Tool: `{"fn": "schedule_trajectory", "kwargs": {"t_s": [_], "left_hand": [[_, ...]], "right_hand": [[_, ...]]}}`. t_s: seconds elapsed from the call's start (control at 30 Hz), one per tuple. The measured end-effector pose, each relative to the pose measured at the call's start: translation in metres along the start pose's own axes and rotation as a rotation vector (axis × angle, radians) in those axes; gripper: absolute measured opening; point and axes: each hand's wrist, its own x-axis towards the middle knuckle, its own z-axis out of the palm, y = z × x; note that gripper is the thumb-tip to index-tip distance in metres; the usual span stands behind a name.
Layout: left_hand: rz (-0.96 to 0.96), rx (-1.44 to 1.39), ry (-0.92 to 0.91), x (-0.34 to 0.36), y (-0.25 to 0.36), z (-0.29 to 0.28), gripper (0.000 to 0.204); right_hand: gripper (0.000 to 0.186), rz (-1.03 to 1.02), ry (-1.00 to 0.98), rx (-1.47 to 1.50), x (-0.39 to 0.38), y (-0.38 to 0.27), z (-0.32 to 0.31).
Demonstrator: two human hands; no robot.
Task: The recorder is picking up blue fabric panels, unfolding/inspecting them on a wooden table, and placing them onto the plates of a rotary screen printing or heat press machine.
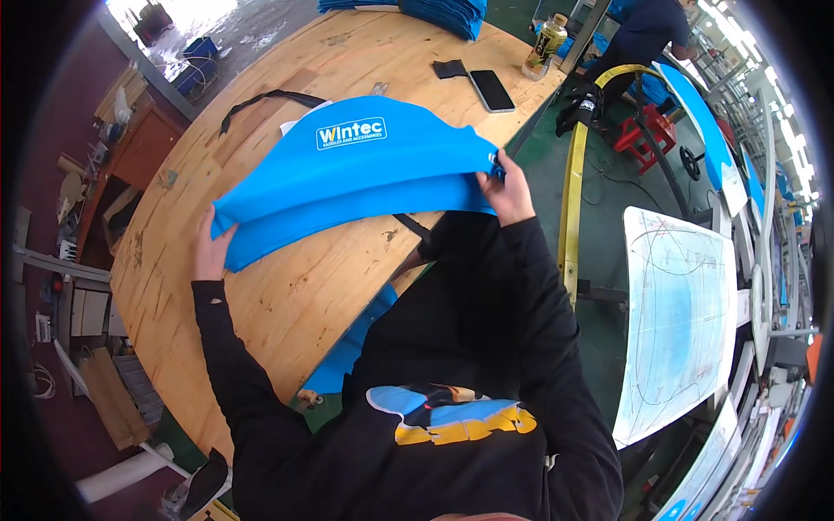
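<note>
A blue fabric piece with a printed logo is stretched lengthwise over the wooden table, its lower layer showing as a long band. My left hand grips its left end, thumb on the front. My right hand grips its right end, where a small dark fitting shows by the fingers. A black strap hangs from beneath the piece near the table's edge. Another black strap and a white sheet lie behind it on the table.
A folded blue stack, black pouch, phone and bottle stand or lie at the back. A co-worker bends beyond a yellow rail. A red stool and marked white board are right.
</note>
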Motion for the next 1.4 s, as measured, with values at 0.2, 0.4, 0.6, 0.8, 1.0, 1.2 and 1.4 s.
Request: {"fn": "schedule_trajectory", "kwargs": {"t_s": [0.2,0.4,0.6,0.8,1.0,1.2,1.4], "left_hand": [[0.032,0.126,0.042,-0.008,-0.014,-0.027,0.044],[0.029,0.226,0.053,-0.020,-0.017,-0.026,0.033],[-0.027,0.625,0.107,-0.040,-0.006,-0.014,0.026],[0.183,0.935,0.149,-0.042,-0.013,-0.039,0.021],[0.866,1.537,0.248,-0.062,-0.006,0.047,0.030],[0.803,1.771,-0.061,-0.061,-0.040,0.081,0.058],[0.730,1.407,-0.138,-0.093,0.008,0.119,0.063]], "right_hand": [[0.017,-0.017,0.019,-0.074,-0.011,0.006,0.012],[0.012,-0.209,0.019,-0.394,-0.031,0.000,0.005],[0.023,-0.477,0.005,-0.964,-0.037,-0.018,-0.015],[0.023,-0.606,-0.042,-1.171,-0.034,-0.036,-0.039],[0.019,-1.052,0.028,-1.621,-0.044,-0.021,-0.003],[0.063,-1.068,-0.292,-2.169,-0.054,0.025,0.013],[0.061,-1.051,-0.318,-1.977,-0.100,0.007,0.057]]}}
